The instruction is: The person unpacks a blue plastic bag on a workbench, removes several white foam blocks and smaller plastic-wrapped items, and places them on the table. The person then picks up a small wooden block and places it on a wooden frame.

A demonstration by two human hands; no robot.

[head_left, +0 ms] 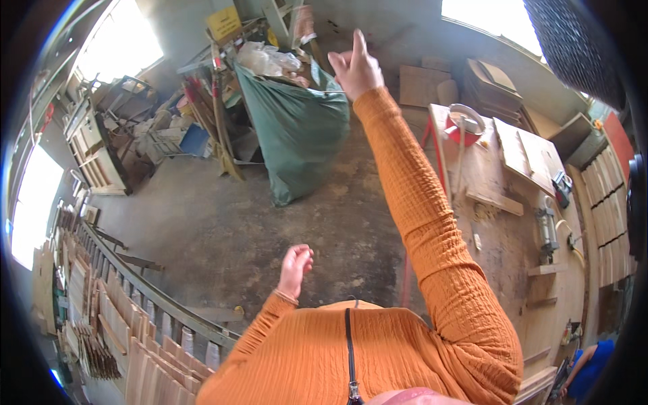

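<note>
There, plastic (pixel 268 59) atop green sack (pixel 291 138).

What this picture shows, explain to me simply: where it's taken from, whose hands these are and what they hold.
There is no machine here, just a person in an orange top. A wide fisheye camera on their head looks down, so straight edges bend near the rim.

The right hand reaches out with one finger extended, beside a big green sheet; whether they touch, I can't tell. The left hand is lower, fingers loosely curled. I see nothing held in either.

At the right, a pale table bears a red bucket and light panels. Wooden boards stand at the lower left.
</note>
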